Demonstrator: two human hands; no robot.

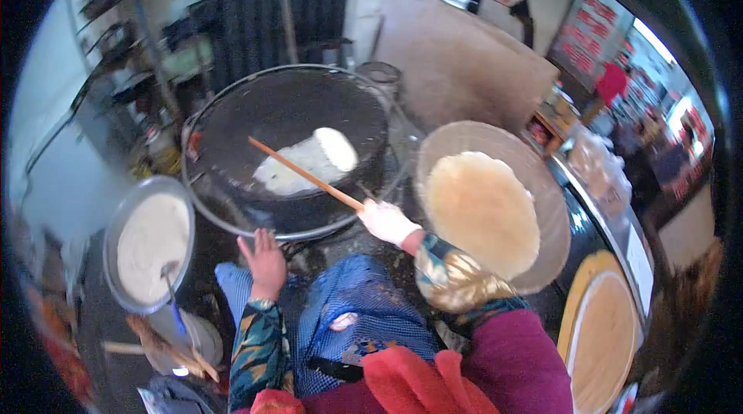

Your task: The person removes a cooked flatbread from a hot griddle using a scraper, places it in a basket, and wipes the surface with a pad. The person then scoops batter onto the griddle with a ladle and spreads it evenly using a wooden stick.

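A large round black griddle [286,97] with a metal rim is in front of me. On its surface lies a thin whitish patch of batter [290,170], with a thicker pale oval mound [337,149] at its right end. My right hand [387,222] is closed round the near end of a long wooden stick [306,174], which slants up and left over the batter. Whether the stick's far tip touches the griddle I cannot tell. My left hand [265,265] is near the griddle's front rim, fingers spread, holding nothing.
To the left stands a metal basin of batter [151,248] with a ladle [170,290] in it; wooden tools [174,348] lie below. On the right, a thin round pancake [484,209] rests in a wide basket [553,213]. A round board [604,337] is farther right.
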